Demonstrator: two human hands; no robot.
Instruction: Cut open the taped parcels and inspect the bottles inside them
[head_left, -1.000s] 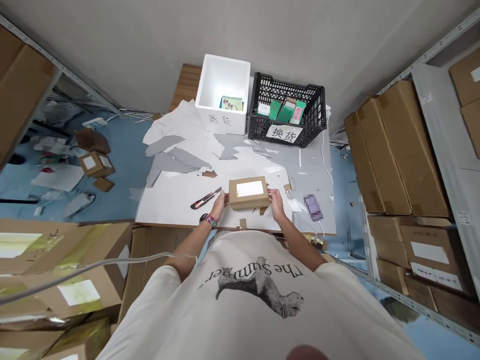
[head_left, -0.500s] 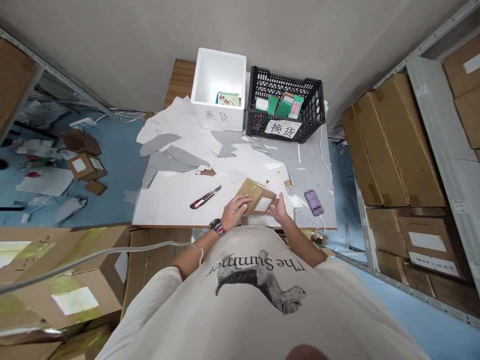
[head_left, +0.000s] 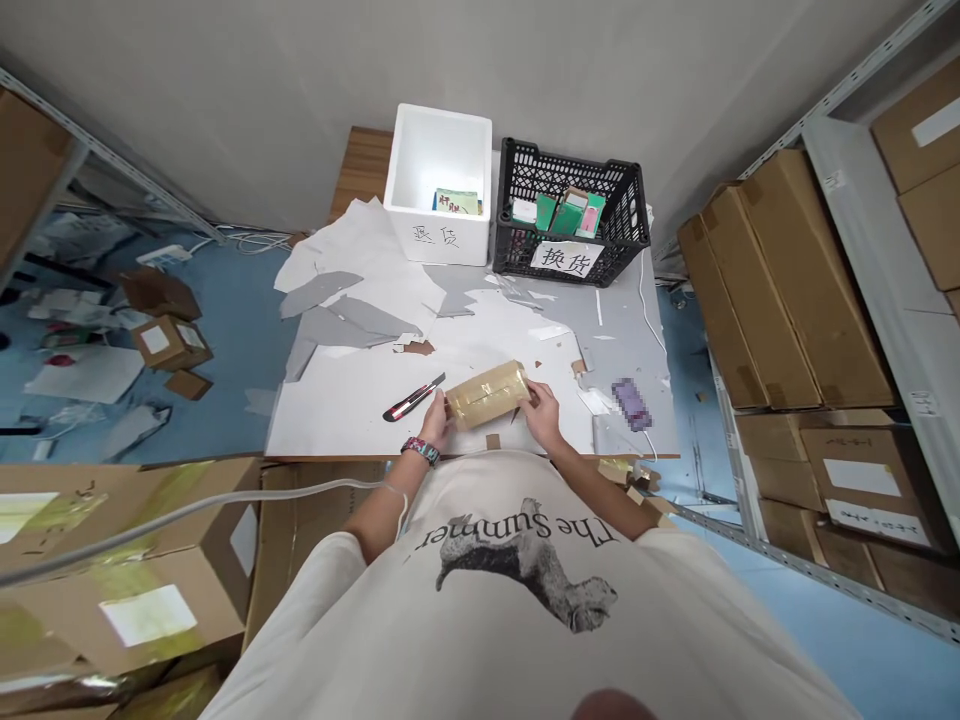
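A small brown cardboard box (head_left: 489,395), with shiny tape across its top, is held between my two hands near the table's front edge. My left hand (head_left: 438,420) grips its left end, and my right hand (head_left: 541,412) grips the right end. Just left of the box lies a red and black box cutter (head_left: 413,397) on the white paper. A purple blurred object (head_left: 631,403) with a cable lies to the right of my right hand.
At the back of the table (head_left: 352,185) stand a white foam box (head_left: 442,237) holding booklets and a black crate (head_left: 637,240) with green boxes. Torn paper (head_left: 345,315) covers the left side. Cartons (head_left: 780,290) fill the right shelf; more cartons (head_left: 150,560) stand at lower left.
The small box has been turned, so its white label no longer shows and its taped long face is up. My left hand has moved left to its end; my right hand has shifted slightly left.
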